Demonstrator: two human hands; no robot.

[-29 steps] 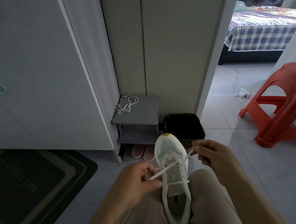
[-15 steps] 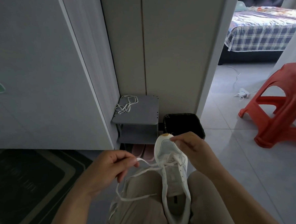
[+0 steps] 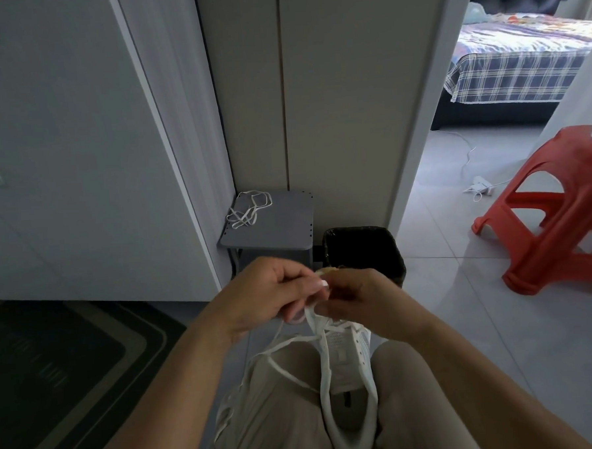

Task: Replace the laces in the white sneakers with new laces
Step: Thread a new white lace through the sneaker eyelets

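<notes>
A white sneaker (image 3: 347, 386) lies between my knees, toe pointing away, its front hidden by my hands. My left hand (image 3: 267, 294) and my right hand (image 3: 357, 300) meet above the toe, fingers curled, both pinching the white lace (image 3: 285, 365). The lace runs down from my fingers to the eyelets and loops loosely over my left thigh. A second white lace (image 3: 249, 209) lies in a loose tangle on a grey shelf top (image 3: 281, 225) beyond.
A black bin (image 3: 361, 251) stands just past the sneaker's toe, beside the grey shelf. A red plastic stool (image 3: 554, 210) stands on the tiles at the right. A dark mat (image 3: 55, 367) covers the floor at the left. A white cabinet door fills the left side.
My left hand has swung in from the left and up to meet my right hand above the sneaker's toe. The lace now hangs slack over my left thigh.
</notes>
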